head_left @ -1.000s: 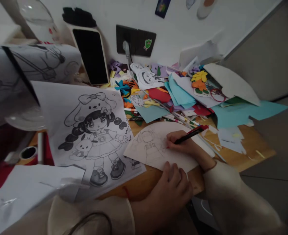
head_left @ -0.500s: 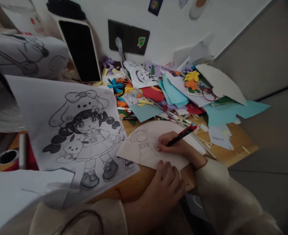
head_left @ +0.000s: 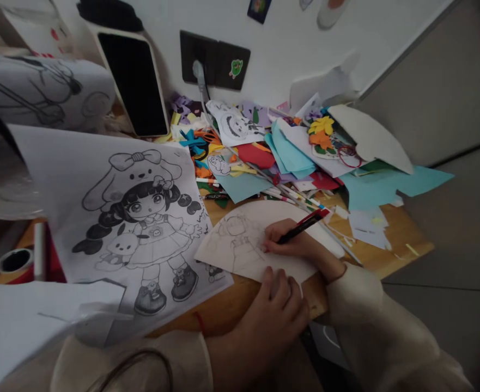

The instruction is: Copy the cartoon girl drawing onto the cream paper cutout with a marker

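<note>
My right hand [head_left: 291,239] is closed around a black pen with a red part [head_left: 305,226], its tip low over a fan-shaped white paper [head_left: 219,256]. A faint pencil-like sketch of a figure [head_left: 242,239] shows on that paper. At the paper's near edge rests my left hand [head_left: 278,305], its bent fingers slightly apart; the thumb is hidden. Left of the fan-shaped paper, partly beneath it, lies a large sheet with a printed drawing of a girl [head_left: 150,218] in a dog-eared hat.
Paper scraps [head_left: 251,155], light-blue sheets [head_left: 291,152] and several markers [head_left: 297,196] cover the table's back. A phone [head_left: 131,81] leans upright behind the drawing. A tape roll [head_left: 14,261] sits at left; a plugged wall socket [head_left: 215,59] is behind.
My right hand and pen have shifted very slightly on the paper. My left hand stays at the paper's edge, and the view has moved a little.
</note>
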### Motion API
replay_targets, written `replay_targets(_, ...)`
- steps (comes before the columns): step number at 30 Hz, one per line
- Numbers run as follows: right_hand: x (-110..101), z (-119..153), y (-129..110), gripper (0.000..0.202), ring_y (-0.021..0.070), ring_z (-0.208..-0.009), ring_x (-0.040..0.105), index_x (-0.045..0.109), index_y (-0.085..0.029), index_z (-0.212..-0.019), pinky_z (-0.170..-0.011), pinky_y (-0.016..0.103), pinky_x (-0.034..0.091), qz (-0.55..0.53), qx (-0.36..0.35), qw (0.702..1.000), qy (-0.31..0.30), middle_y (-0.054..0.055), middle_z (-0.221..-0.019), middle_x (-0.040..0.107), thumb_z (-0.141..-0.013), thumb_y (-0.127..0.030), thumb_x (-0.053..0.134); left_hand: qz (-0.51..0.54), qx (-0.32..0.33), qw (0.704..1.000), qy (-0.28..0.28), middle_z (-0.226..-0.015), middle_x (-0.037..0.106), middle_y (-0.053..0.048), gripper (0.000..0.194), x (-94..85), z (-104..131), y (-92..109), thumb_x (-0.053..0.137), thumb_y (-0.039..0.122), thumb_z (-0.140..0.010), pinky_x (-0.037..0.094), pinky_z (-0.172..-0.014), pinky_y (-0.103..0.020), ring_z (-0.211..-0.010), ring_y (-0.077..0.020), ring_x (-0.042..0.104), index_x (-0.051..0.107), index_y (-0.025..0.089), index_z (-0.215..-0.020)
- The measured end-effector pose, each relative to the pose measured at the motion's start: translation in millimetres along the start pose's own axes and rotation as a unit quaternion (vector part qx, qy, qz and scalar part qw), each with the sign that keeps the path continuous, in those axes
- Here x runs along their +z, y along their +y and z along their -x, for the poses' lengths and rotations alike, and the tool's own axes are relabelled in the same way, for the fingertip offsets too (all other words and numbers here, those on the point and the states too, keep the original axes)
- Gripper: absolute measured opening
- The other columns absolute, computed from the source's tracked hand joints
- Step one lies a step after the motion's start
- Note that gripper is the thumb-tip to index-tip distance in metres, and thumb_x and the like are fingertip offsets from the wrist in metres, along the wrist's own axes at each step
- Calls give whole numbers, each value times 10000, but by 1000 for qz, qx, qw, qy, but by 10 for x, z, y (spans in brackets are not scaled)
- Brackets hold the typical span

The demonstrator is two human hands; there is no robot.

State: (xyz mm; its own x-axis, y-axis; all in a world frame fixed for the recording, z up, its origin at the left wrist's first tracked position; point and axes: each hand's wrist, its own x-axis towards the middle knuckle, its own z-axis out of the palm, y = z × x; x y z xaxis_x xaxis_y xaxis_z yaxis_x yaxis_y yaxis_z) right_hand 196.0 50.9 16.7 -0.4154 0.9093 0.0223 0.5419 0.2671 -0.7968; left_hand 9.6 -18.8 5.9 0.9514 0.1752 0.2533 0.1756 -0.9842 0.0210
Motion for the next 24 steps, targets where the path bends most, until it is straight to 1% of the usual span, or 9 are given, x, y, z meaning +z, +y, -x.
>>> replay_targets(4,-3,7,19,334,84,-518,400,385,-168,-516,-506,217,347,-7,-2,1000,-5,-31,-530,449,-793,-242,556,-3,-1,1000,3,-1289,452,-164,490,4,-2,-6,369,414,-840,279,-971,-566,-1183,-352,445,398,137,-1243)
replay_targets(8,-2,18,42,320,89,-517,404,375,-175,-514,-502,224,350,-12,12,1000,18,-30,-535,447,-783,-219,542,-12,-2,1000,13,-1281,461,-156,457,17,-1,-4,356,388,-849,274,-972,-566,-1178,-349,450,413,141,-1230)
replay_targets(12,-1,27,65,318,87,-519,399,387,-173,-517,-503,224,341,-2,5,1000,8,-36,-538,436,-791,-206,544,-2,-2,1000,12,-1290,446,-170,489,25,5,5,366,403,-837,255,-979,-582,-1193,-364,430,401,130,-1241)
replay_targets(20,-16,14,12,318,86,-517,409,403,-165,-509,-502,228,333,1,6,1000,0,-29,-531,457,-795,-199,536,-15,3,1000,-2,-1295,438,-177,480,18,-5,-1,362,402,-854,257,-971,-584,-1193,-344,433,392,141,-1255)
replay_targets(24,-20,14,0,318,88,-522,413,394,-169,-512,-505,226,339,-14,13,1000,-8,-30,-532,453,-794,-203,539,-16,5,1000,-4,-1290,442,-176,521,10,-4,-3,372,435,-839,259,-966,-586,-1181,-349,439,382,135,-1265)
